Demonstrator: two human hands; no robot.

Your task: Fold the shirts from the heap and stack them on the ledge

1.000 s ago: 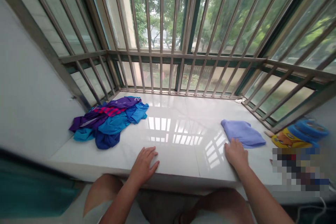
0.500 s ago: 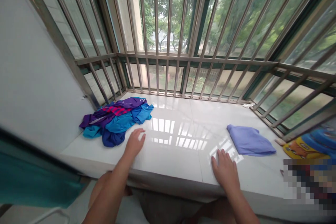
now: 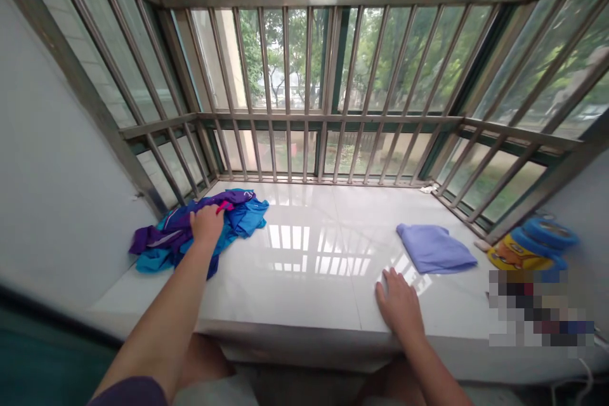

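A heap of crumpled clothes (image 3: 247, 216) in purple, blue and turquoise lies at the left of the white sill. My left hand (image 3: 208, 225) is on top of this heap, its fingers curled over a red checked cloth (image 3: 225, 206). Most of that cloth is hidden behind the hand, and only a bit of red shows past the fingertips. On the right, my right hand (image 3: 401, 306) rests on the sill near its front edge, fingers spread and holding nothing. Just beyond it lies a folded lavender cloth (image 3: 435, 248), apart from the fingers.
The glossy white sill (image 3: 304, 292) has a front edge close to my legs. Metal bars (image 3: 328, 119) enclose it at the back and sides. A blue and yellow cartoon container (image 3: 530, 244) stands at the far right, beside a pixelated patch. A wall borders the left.
My left hand has moved left and forward from bare sill onto the clothes, and the red cloth looks bunched. My right hand stays on the sill. The view has shifted.
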